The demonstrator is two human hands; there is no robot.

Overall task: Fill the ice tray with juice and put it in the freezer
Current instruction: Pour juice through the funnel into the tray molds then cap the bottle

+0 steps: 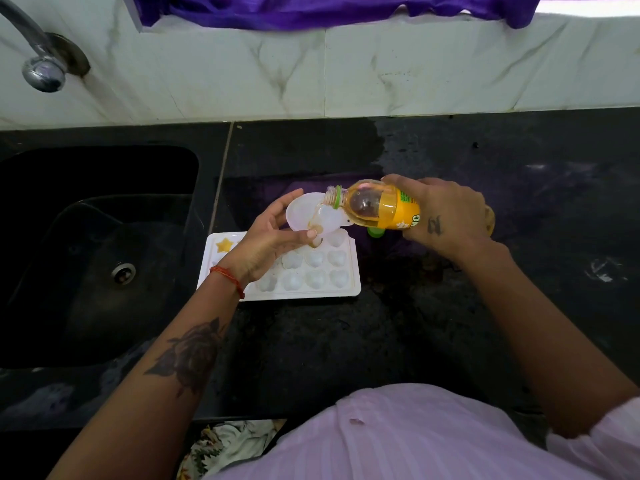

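Note:
A white ice tray point(346, 289) with shaped wells lies on the black counter point(346, 341). One star well at its far left holds yellow juice; the wells I can see to the right look white. My left hand point(273, 233) holds a white funnel point(304, 209) just above the tray's far edge. My right hand point(446, 216) grips a juice bottle point(381, 206) with a yellow label, tipped on its side with its open mouth over the funnel. Juice runs into the funnel. A green cap point(375, 232) lies on the counter under the bottle.
A black sink point(86, 258) with a drain sits left of the tray, under a chrome tap point(41, 67). White marble tiles point(381, 71) back the counter, with purple cloth point(311, 8) hanging above. A wet patch point(377, 143) shows on the counter behind the bottle.

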